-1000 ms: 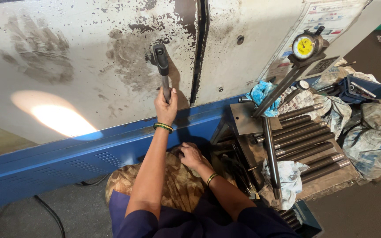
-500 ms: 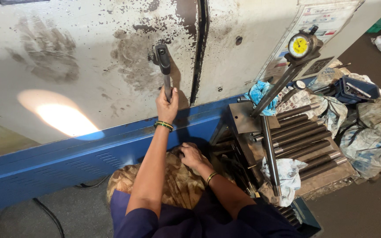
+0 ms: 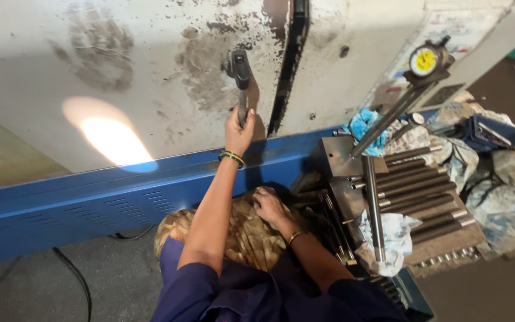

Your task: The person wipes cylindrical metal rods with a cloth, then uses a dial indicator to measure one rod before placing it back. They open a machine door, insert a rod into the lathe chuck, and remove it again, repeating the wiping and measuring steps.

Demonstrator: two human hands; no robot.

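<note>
My left hand (image 3: 238,128) is raised against the stained white machine panel (image 3: 150,77) and grips the lower end of a dark metal handle (image 3: 241,68) with a blocky head at the top. A green band sits on that wrist. My right hand (image 3: 269,206) rests low on camouflage-patterned cloth (image 3: 239,232) over my knee, fingers curled down at the edge of a pile of dark metal parts (image 3: 323,217). Whether it holds anything is hidden.
A blue base rail (image 3: 78,203) runs under the panel. To the right, several steel rods (image 3: 415,191) lie on a pallet with rags (image 3: 388,235), and a yellow-faced dial gauge (image 3: 424,61) stands on a long stem. A black cable (image 3: 73,274) crosses the grey floor.
The view has drifted slightly. My left hand stays on the handle and my right hand stays on the cloth.
</note>
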